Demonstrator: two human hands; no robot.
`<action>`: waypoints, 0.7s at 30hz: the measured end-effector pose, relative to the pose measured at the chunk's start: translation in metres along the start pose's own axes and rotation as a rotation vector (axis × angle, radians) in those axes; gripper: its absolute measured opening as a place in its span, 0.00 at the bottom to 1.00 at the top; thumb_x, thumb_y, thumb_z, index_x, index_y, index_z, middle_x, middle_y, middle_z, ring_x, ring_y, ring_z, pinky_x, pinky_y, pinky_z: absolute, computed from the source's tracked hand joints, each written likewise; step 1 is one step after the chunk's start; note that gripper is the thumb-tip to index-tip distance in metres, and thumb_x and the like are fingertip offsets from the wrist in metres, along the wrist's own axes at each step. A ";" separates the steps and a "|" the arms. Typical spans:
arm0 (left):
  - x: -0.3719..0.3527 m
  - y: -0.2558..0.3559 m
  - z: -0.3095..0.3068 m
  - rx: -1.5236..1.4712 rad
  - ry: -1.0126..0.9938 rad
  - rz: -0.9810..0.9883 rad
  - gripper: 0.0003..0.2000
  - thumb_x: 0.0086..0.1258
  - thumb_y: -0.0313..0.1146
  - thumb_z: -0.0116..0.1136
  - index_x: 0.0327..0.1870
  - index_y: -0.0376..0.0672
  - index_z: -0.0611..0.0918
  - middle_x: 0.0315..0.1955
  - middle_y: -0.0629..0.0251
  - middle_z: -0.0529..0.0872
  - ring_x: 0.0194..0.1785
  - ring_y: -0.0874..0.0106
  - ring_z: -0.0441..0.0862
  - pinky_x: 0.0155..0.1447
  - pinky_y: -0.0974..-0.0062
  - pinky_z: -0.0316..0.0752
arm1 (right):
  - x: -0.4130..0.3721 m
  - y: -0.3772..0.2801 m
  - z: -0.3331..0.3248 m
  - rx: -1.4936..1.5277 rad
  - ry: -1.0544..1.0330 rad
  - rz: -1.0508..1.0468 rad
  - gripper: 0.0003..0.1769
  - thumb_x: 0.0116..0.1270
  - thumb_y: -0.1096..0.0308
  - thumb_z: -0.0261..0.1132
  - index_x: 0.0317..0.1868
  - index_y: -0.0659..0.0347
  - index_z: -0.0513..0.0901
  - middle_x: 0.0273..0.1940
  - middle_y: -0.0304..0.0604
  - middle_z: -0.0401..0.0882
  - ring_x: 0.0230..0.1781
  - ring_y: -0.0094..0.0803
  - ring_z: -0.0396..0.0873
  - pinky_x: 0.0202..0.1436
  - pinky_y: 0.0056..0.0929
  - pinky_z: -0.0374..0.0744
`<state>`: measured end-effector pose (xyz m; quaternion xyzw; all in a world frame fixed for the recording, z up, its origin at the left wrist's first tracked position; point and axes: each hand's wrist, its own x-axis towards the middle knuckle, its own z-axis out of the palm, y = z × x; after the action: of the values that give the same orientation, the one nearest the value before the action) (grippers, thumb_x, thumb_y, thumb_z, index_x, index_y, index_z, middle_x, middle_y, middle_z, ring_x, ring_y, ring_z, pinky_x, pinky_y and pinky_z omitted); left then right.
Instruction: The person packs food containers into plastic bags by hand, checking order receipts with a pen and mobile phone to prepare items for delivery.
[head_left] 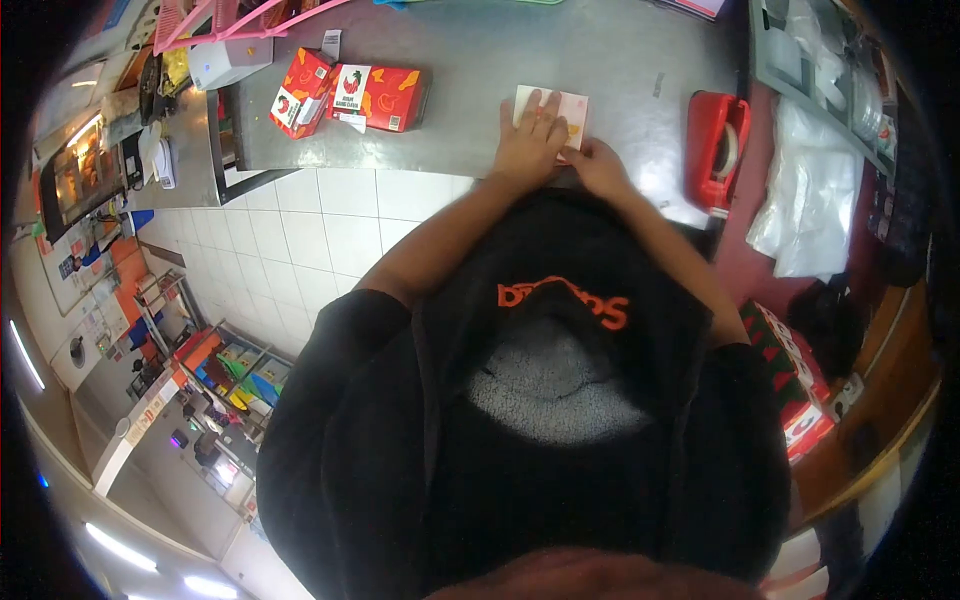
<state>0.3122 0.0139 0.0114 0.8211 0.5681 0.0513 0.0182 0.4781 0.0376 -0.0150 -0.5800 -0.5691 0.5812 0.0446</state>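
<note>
A flat, pale piece of printed paper or card (571, 108) with pink and orange marks lies near the front edge of the metal table. On top of it rests my left hand (530, 143), its fingers stretched out and pressed flat. My right hand (598, 170) is at the sheet's lower right corner, thumb and fingers closed on its edge. To the left, two red and white printed cartons, an upright-looking one (300, 92) and a wider one (395, 97), sit close together on the same table.
A red tape dispenser (706, 150) stands at the table's right end. Beyond it are clear plastic bags (808, 195) and a grey rack (835, 95) of plastic items. A pink basket (215, 22) and a white box (232, 62) are at the upper left. The metal table (470, 60) has a front edge close to my body.
</note>
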 end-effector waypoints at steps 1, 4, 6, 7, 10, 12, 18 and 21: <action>0.003 0.003 -0.005 -0.003 0.001 0.007 0.39 0.44 0.53 0.73 0.60 0.45 0.73 0.72 0.53 0.61 0.76 0.52 0.54 0.66 0.27 0.51 | -0.003 -0.002 0.000 0.002 0.006 0.003 0.30 0.64 0.48 0.66 0.52 0.68 0.77 0.39 0.50 0.84 0.37 0.44 0.82 0.42 0.36 0.79; 0.009 -0.003 -0.028 -0.059 -0.230 -0.071 0.42 0.46 0.52 0.72 0.63 0.44 0.71 0.74 0.51 0.55 0.77 0.50 0.48 0.68 0.31 0.52 | -0.010 -0.013 0.001 -0.060 0.191 0.034 0.37 0.63 0.50 0.67 0.61 0.72 0.70 0.48 0.58 0.80 0.47 0.53 0.80 0.55 0.41 0.77; 0.009 -0.018 -0.038 -0.369 -0.362 0.011 0.44 0.51 0.53 0.70 0.68 0.38 0.65 0.74 0.44 0.50 0.78 0.45 0.42 0.72 0.37 0.49 | -0.005 -0.012 -0.004 -0.070 0.219 -0.112 0.40 0.62 0.55 0.69 0.67 0.71 0.64 0.54 0.59 0.76 0.51 0.51 0.78 0.59 0.40 0.76; 0.003 -0.030 -0.030 -0.367 -0.364 0.015 0.44 0.51 0.53 0.70 0.68 0.38 0.65 0.74 0.44 0.50 0.78 0.45 0.42 0.72 0.37 0.49 | -0.003 -0.012 -0.006 -0.067 0.221 -0.111 0.40 0.62 0.55 0.69 0.67 0.71 0.64 0.54 0.59 0.76 0.51 0.51 0.78 0.59 0.40 0.76; -0.007 -0.058 0.012 -0.652 -0.024 -0.049 0.46 0.57 0.53 0.68 0.69 0.32 0.61 0.73 0.36 0.49 0.77 0.42 0.42 0.75 0.45 0.47 | 0.008 -0.010 -0.005 -0.060 0.272 -0.188 0.39 0.62 0.61 0.69 0.69 0.67 0.63 0.56 0.58 0.75 0.53 0.51 0.77 0.60 0.40 0.75; -0.002 -0.054 0.022 -0.762 -0.061 -0.577 0.49 0.57 0.54 0.68 0.71 0.32 0.57 0.71 0.31 0.49 0.76 0.41 0.43 0.76 0.50 0.43 | 0.020 -0.012 -0.001 -0.058 0.253 -0.496 0.35 0.63 0.67 0.67 0.70 0.64 0.65 0.51 0.54 0.78 0.49 0.48 0.79 0.60 0.38 0.74; 0.024 -0.034 -0.060 -1.822 0.086 -0.879 0.36 0.72 0.32 0.58 0.73 0.45 0.47 0.62 0.52 0.67 0.65 0.59 0.72 0.62 0.63 0.75 | -0.008 -0.073 -0.049 0.673 -0.140 -0.197 0.28 0.69 0.66 0.63 0.68 0.60 0.71 0.40 0.36 0.80 0.41 0.21 0.77 0.42 0.21 0.75; 0.036 -0.022 -0.154 -1.935 0.057 -0.869 0.36 0.71 0.32 0.59 0.72 0.46 0.49 0.62 0.52 0.68 0.63 0.58 0.74 0.63 0.61 0.74 | -0.046 -0.127 -0.080 0.619 -0.133 -0.324 0.28 0.74 0.59 0.58 0.71 0.54 0.68 0.40 0.30 0.76 0.36 0.18 0.70 0.41 0.21 0.73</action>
<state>0.2884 0.0507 0.1644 0.1821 0.5305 0.4900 0.6673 0.4738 0.0977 0.1301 -0.4019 -0.4525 0.7480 0.2725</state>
